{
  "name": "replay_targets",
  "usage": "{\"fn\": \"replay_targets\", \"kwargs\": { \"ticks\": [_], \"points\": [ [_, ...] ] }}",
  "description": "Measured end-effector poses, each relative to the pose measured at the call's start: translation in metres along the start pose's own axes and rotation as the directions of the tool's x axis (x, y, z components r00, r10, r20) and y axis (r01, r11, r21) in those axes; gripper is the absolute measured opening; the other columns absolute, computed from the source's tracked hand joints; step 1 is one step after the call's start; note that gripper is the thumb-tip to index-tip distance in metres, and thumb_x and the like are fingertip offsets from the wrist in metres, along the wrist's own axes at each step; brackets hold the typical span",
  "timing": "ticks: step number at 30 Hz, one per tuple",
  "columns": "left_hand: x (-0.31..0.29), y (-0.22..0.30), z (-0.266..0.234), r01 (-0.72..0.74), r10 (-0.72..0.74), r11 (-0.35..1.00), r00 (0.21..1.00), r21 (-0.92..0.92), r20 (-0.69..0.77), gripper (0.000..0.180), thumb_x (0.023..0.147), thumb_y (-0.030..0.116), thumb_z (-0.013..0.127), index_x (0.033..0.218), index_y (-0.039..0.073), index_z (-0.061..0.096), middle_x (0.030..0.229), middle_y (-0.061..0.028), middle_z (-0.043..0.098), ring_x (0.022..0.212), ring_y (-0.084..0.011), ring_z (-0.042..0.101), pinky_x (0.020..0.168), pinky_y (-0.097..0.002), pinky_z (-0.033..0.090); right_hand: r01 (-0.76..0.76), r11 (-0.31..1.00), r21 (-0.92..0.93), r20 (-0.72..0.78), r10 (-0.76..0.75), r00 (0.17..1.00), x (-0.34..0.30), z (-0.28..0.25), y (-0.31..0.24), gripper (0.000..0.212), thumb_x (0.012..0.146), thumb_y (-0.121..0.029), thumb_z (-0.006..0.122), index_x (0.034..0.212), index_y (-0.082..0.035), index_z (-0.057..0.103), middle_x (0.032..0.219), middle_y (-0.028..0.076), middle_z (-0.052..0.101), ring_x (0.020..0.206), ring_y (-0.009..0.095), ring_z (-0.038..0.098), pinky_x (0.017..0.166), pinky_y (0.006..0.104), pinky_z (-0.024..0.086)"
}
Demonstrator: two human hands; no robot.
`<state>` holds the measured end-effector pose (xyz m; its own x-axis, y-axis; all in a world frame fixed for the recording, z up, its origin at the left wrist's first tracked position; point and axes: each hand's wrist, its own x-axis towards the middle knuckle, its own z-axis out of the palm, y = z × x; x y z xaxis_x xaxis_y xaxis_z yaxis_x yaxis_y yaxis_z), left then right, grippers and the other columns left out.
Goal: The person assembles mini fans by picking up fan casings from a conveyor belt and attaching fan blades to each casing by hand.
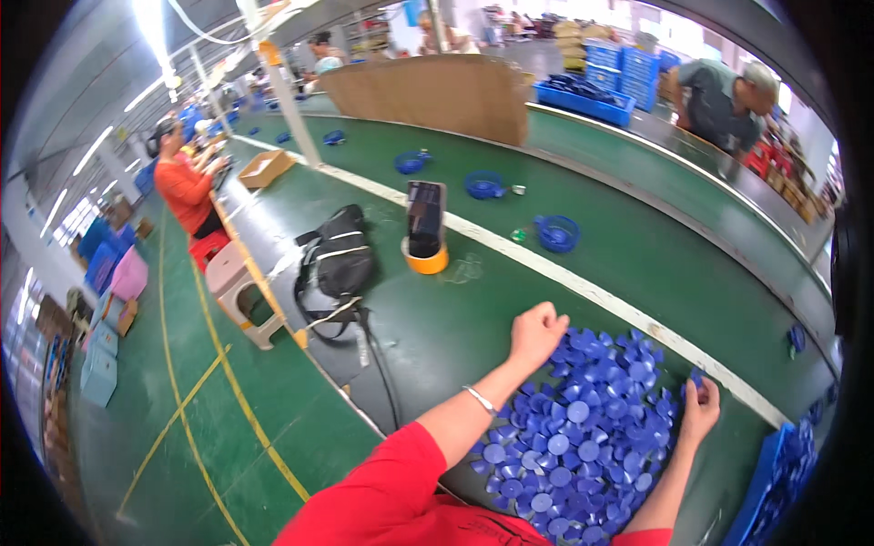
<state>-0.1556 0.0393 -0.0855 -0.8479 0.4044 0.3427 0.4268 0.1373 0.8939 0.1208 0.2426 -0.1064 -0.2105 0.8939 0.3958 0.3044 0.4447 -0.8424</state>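
A wide heap of small blue round plastic pieces (583,411) lies in front of me on the green work surface. Many show flat disc faces; others lie tipped on edge. My left hand (537,338), a band at its wrist, is closed at the heap's far left edge. Its curled fingers hide whatever they may hold. At the heap's right side, my right hand (701,411) pinches one blue plastic piece (696,375) between thumb and fingers, close to the white line.
Left of the heap lie a black bag (344,259) and a phone (425,218) standing in an orange tape roll (426,260). Blue basket-like parts (557,234) sit beyond the white line (583,287). A blue crate (763,482) is at lower right. Other people work farther off.
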Motion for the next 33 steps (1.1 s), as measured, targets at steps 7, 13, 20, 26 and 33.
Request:
{"fn": "replay_targets", "kwargs": {
  "ticks": [7,13,20,26,33],
  "points": [
    [0.003,0.001,0.003,0.119,-0.119,0.984,0.993,-0.134,0.009,0.031,0.077,0.016,0.069,0.063,0.005,0.044,0.053,0.0,0.046,0.049,-0.0067,0.041,0.044,-0.0251,0.036,0.002,0.998,-0.056,0.013,-0.001,1.0,-0.005,-0.001,-0.019,0.025,0.07,-0.008,0.071,0.092,-0.001,0.062,0.068,0.001,0.054,0.061,0.009,0.048,0.058,0.0235,0.043],
    [0.057,0.0,0.009,0.288,-0.277,0.956,0.949,-0.054,0.153,0.031,0.085,0.026,0.06,0.095,-0.003,0.056,0.079,-0.0092,0.062,0.056,-0.0127,0.059,0.047,-0.0258,0.05,0.025,0.999,-0.047,0.0,-0.025,1.0,-0.007,-0.001,-0.021,0.025,0.068,-0.007,0.072,0.089,0.0,0.062,0.069,0.002,0.053,0.058,0.01,0.048,0.056,0.0242,0.043],
    [0.125,0.01,0.049,0.24,-0.348,0.743,0.936,0.625,0.055,0.053,0.076,0.052,0.055,0.092,0.003,0.067,0.096,-0.0183,0.065,0.093,-0.0321,0.062,0.08,-0.0407,0.048,0.173,0.968,-0.181,-0.056,-0.186,0.981,-0.013,-0.001,-0.046,0.027,0.06,-0.005,0.072,0.084,-0.002,0.06,0.066,0.006,0.046,0.059,0.019,0.045,0.056,0.0306,0.04],
    [0.133,0.017,0.071,0.282,-0.409,0.713,0.911,0.642,0.054,0.032,0.079,0.028,0.056,0.098,0.003,0.064,0.099,-0.0183,0.064,0.096,-0.0314,0.061,0.083,-0.0397,0.048,0.213,0.965,-0.15,-0.076,-0.226,0.971,-0.011,0.001,-0.045,0.028,0.059,-0.005,0.073,0.084,-0.001,0.059,0.067,0.007,0.046,0.062,0.02,0.046,0.057,0.0315,0.041],
    [0.11,0.006,0.065,0.204,-0.249,0.93,0.962,0.307,0.116,0.029,0.081,0.021,0.054,0.105,0.005,0.049,0.094,-0.0201,0.063,0.09,-0.0361,0.06,0.08,-0.044,0.046,0.041,0.999,-0.011,-0.083,-0.041,0.996,-0.003,-0.001,-0.029,0.026,0.065,-0.006,0.073,0.088,-0.001,0.062,0.067,0.001,0.051,0.058,0.009,0.047,0.055,0.0237,0.042]
  ]
}}
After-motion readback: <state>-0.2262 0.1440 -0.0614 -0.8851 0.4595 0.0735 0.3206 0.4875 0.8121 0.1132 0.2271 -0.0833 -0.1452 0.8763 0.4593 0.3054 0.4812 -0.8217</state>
